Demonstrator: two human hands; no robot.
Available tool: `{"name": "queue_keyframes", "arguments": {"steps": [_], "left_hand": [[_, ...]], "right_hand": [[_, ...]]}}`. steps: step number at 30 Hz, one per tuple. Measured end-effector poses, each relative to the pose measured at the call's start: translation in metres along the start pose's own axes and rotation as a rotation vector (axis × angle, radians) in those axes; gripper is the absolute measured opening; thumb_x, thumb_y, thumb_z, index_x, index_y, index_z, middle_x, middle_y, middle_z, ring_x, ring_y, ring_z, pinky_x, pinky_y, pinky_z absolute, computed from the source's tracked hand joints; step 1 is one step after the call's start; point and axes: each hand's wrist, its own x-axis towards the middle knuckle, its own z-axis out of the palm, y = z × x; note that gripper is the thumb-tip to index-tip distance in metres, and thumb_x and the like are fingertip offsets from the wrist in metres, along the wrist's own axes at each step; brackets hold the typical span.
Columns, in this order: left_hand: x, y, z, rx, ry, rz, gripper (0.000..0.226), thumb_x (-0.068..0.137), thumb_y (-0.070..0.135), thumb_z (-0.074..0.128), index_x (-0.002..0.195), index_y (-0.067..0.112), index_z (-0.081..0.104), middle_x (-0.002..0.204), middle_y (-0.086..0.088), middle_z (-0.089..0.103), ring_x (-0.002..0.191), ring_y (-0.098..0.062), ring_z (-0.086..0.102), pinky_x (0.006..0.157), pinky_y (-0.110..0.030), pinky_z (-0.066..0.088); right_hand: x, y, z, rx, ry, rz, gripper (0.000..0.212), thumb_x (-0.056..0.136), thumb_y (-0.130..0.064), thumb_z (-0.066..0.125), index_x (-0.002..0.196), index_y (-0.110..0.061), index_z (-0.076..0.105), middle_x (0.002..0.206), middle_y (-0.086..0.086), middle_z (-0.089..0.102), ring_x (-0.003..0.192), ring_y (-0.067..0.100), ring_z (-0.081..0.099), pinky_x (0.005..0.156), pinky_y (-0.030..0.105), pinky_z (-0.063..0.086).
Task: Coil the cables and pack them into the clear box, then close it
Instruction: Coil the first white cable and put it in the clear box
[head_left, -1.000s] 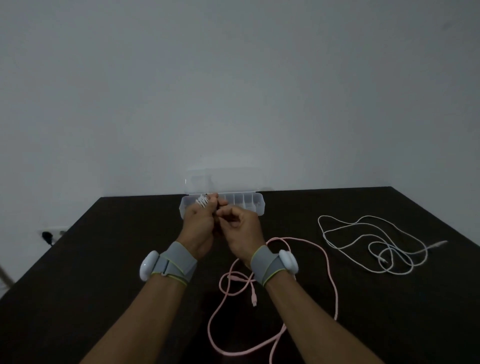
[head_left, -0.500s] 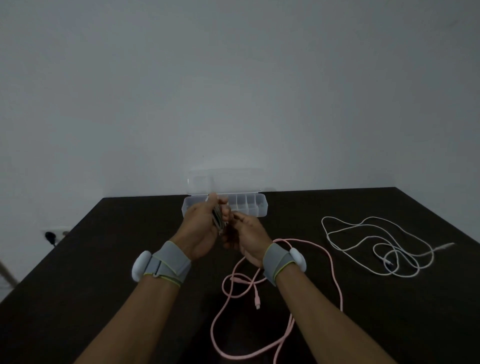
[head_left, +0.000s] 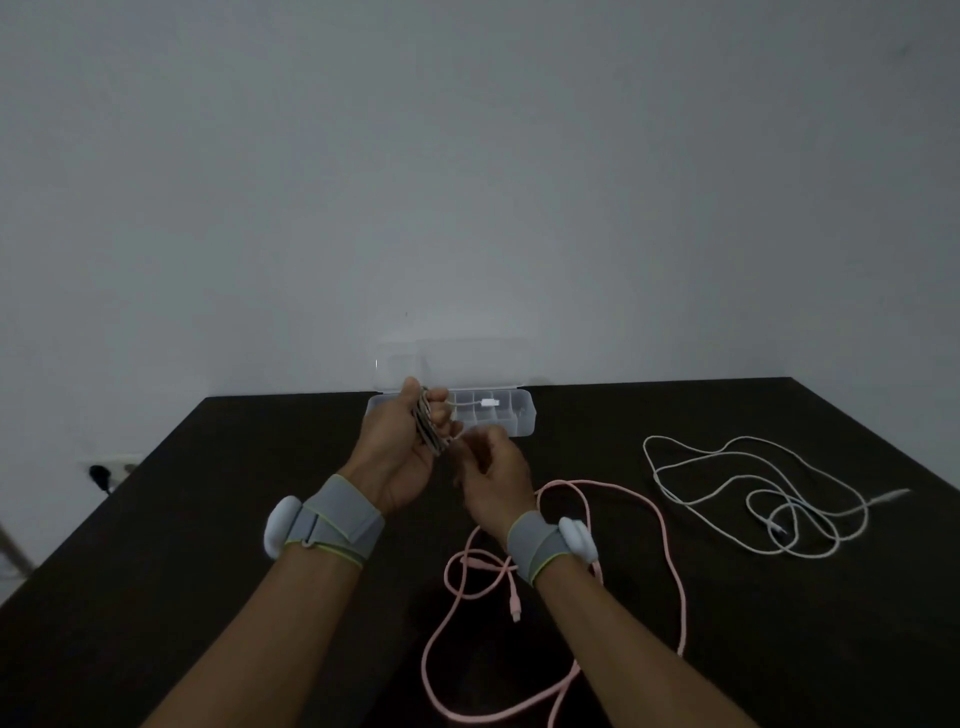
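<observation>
My left hand (head_left: 402, 441) is closed around a small bundle of coiled grey-white cable (head_left: 428, 428), held just in front of the clear box (head_left: 519, 418). A short loose end with a white plug (head_left: 488, 402) sticks out to the right over the box. My right hand (head_left: 493, 478) is close beside the bundle, fingers curled; its grip is blurred. The box sits open at the table's far edge, its lid leaning back against the wall. A pink cable (head_left: 670, 535) lies loose under my right wrist. A white cable (head_left: 753, 499) lies tangled at the right.
The dark table (head_left: 208, 545) ends at a pale wall behind the box. A wall socket with a black plug (head_left: 101, 475) shows beyond the left edge. Both wrists wear grey straps with white pods.
The coil in my left hand has turned edge-on and its plug end now points right over the box. My right hand has dropped slightly lower and away from the bundle.
</observation>
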Motion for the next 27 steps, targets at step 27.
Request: {"name": "queue_keyframes", "arguments": {"steps": [27], "left_hand": [[0.011,-0.01,-0.02,0.063,0.086,-0.036,0.046,0.105,0.032,0.026,0.106,-0.002,0.056,0.08,-0.01,0.059,0.071,-0.018,0.055,0.078,-0.03,0.048]], "right_hand": [[-0.006,0.002,0.005,-0.178,-0.061,-0.171,0.009,0.092,-0.017,0.064,0.096,-0.013,0.072,0.077,-0.006,0.066,0.063,0.003,0.061,0.061,0.019,0.053]]}}
